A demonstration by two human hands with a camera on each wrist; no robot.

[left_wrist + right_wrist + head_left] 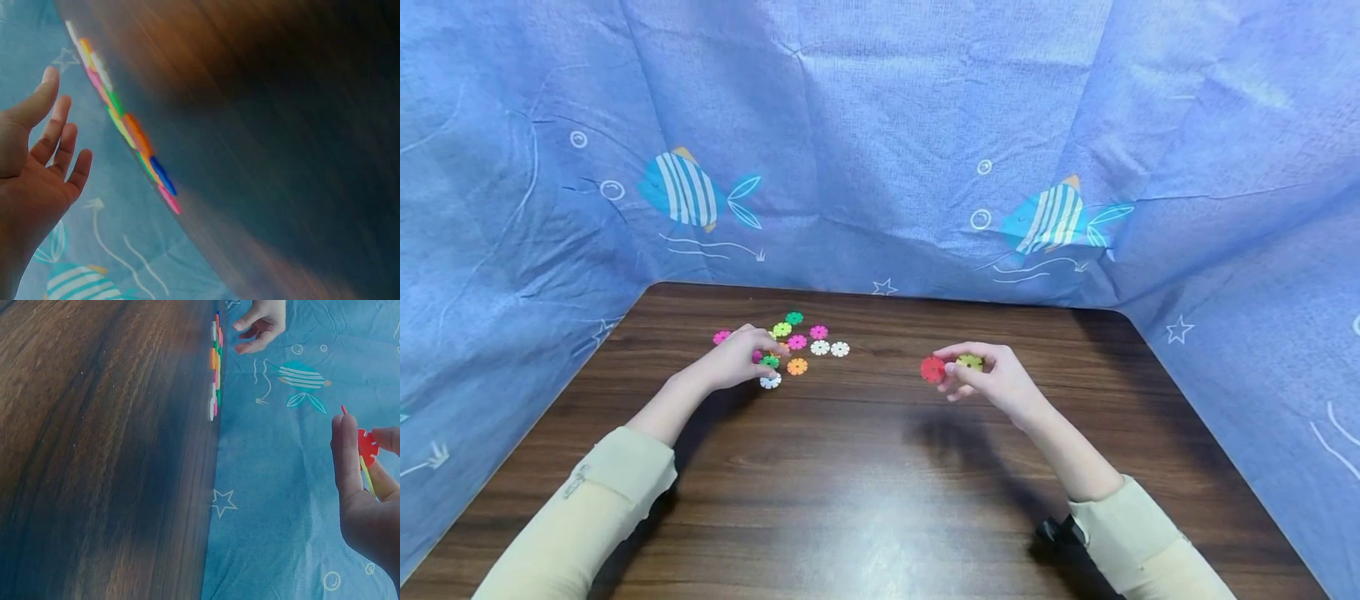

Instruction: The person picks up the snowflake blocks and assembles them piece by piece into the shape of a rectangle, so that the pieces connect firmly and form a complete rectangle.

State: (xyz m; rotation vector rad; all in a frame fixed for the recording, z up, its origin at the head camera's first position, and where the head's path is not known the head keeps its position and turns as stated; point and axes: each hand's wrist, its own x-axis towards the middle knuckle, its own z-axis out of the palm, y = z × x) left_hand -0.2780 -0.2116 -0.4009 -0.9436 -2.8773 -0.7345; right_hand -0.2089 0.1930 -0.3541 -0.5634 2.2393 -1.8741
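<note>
My left hand (737,357) hovers over a loose group of notched plastic discs on the left part of the table. Its fingers are spread and hold nothing in the left wrist view. Under and beside it lie a green disc (769,362), a white disc (771,382) and an orange disc (797,367). Raised above the table at the right, my right hand (1000,382) pinches a red notched disc (933,369) between thumb and fingers. A yellow notched disc (970,362) sits against the red one, partly hidden by that hand.
Several more discs lie beyond my left hand, among them a pink disc (818,332) and a white disc (840,349). The brown wooden table (820,467) ends at a blue fish-print cloth (880,150) behind and at both sides.
</note>
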